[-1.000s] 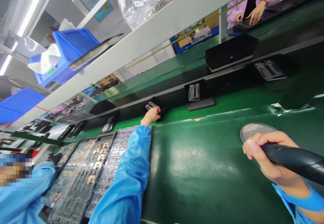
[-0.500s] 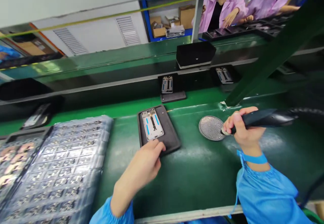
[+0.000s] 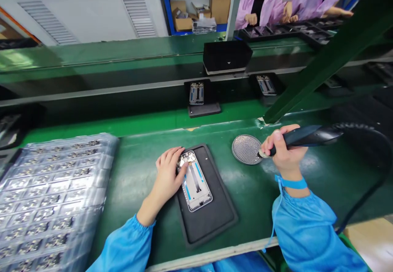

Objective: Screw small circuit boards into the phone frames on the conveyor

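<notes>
My left hand [image 3: 168,170] grips the top left corner of an opened phone frame [image 3: 196,196], thumb over its face and fingers along its edge. The silver frame has blue strips and a dark flex cable. It lies in a black foam tray [image 3: 217,214], tilted on the green bench. In my closed right hand [image 3: 287,153] is a black electric screwdriver [image 3: 313,136], held almost level with its cord running off to the right. Its tip end is at the right rim of a round metal dish [image 3: 244,149] dotted with small holes; the very tip is unclear.
A clear plastic tray [image 3: 58,198] of small metal parts lies on the left. Across the green line stand more phone frames [image 3: 196,94] in trays and a black box [image 3: 227,57]. A green post [image 3: 307,85] slants up at right. Two people in pink work beyond.
The foam tray with the phone frame has come nearer to me. My left hand has moved from its near end to the frame's far left corner. My right hand stays by the dish.
</notes>
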Tool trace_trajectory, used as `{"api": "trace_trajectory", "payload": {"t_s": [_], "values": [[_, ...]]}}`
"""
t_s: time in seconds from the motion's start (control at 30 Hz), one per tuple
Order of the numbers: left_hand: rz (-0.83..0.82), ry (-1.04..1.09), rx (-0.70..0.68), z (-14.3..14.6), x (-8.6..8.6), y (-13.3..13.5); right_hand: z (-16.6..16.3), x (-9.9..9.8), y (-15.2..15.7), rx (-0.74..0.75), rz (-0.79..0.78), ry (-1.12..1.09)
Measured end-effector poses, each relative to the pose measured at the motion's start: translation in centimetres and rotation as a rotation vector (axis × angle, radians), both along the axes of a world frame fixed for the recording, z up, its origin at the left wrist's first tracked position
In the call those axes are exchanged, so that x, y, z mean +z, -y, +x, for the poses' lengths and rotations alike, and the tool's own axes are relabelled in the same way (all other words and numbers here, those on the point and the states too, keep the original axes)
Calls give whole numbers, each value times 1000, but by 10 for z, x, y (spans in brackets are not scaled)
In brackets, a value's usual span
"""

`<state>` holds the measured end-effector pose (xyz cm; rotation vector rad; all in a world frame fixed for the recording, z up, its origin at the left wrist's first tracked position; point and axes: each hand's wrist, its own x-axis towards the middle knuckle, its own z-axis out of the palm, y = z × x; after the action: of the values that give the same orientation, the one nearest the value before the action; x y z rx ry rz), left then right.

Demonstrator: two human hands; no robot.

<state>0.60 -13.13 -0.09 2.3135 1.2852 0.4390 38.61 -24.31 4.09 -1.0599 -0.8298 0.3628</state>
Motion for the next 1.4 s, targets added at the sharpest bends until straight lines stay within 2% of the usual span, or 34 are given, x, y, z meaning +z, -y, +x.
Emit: {"api": "trace_trajectory", "payload": {"t_s": [0.13,0.3,0.4,0.53,0.8,1.07,1.4], "values": [[6,63,-153,10,-13,2,1,0,2,-1,-3,29],[-34,90,-331,42,-10,16,2,1,3,-17,14,51],[-67,83,-375,59,-7,20,2,3,5,-4,7,62],[-83,86,-357,65,-2,24,3,3,7,35,-2,71],[-130,129,-190,49,6,19,6,4,7,9,-1,104],[-168,159,-225,48,3,16,5,8,17,-15,3,118],[-189,156,-220,51,6,16,6,8,13,-78,-28,84]]}}
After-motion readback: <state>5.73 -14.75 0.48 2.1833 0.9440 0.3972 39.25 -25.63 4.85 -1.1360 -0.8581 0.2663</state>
